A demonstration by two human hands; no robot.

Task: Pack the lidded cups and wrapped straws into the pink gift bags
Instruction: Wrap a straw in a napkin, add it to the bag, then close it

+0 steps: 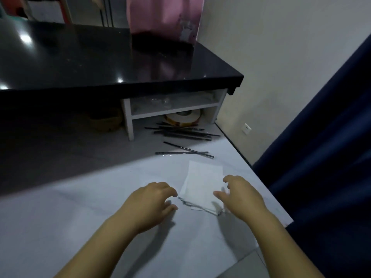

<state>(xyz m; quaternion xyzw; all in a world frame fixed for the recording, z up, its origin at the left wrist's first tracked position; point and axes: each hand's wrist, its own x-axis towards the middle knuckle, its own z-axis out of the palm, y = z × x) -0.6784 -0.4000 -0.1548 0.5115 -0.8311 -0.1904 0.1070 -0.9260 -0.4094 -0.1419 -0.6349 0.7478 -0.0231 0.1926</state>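
Reaching for white sheets [202,181] on worktop [80,217], left hand [152,199] loosely curled, empty, right hand [239,195] grip unclear; straws [180,133] lying unpacked, pink bag [160,15] standing apart, no cups showing.

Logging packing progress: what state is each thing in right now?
pink gift bag: upright on the black counter.
wrapped straws: loose pile, unpacked.
white sheets: flat on the table.
left hand: loosely curled, empty.
right hand: over the sheets, grip unclear.
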